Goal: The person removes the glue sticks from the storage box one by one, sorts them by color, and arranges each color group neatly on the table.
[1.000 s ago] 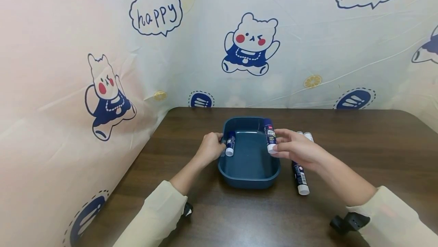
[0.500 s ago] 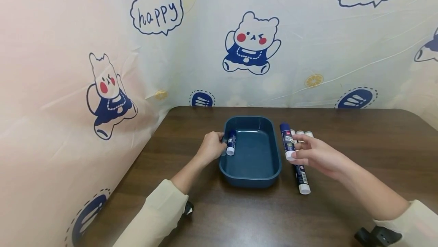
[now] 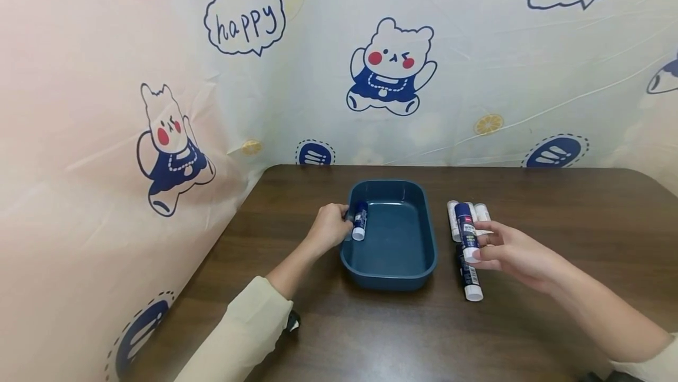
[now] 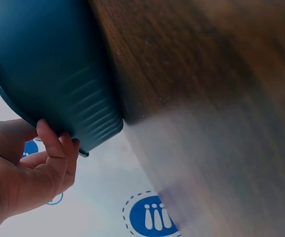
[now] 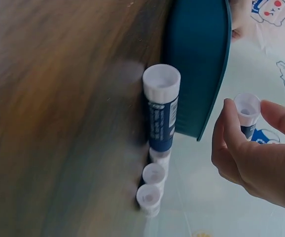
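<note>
My left hand (image 3: 329, 226) pinches the left rim of a blue plastic bin (image 3: 389, 283); the left wrist view shows its fingers against the bin's outer wall (image 4: 90, 106). Inside the bin, a glue stick (image 3: 360, 221) leans by the left wall. My right hand (image 3: 516, 255) holds another blue glue stick (image 3: 467, 229) with a white end between thumb and fingers, raised over the table right of the bin. Beneath it lies a dark glue stick (image 3: 470, 279), its white end toward me. Just beyond are three white sticks (image 3: 453, 220), partly hidden by the held one.
The brown wooden table (image 3: 328, 335) extends around the bin, widest to the right. A printed cloth (image 3: 296, 93) hangs behind the table and along its left side.
My right hand has moved right and nearer to me, carrying the glue stick from above the bin's right rim to over the sticks on the table. The left hand keeps its place.
</note>
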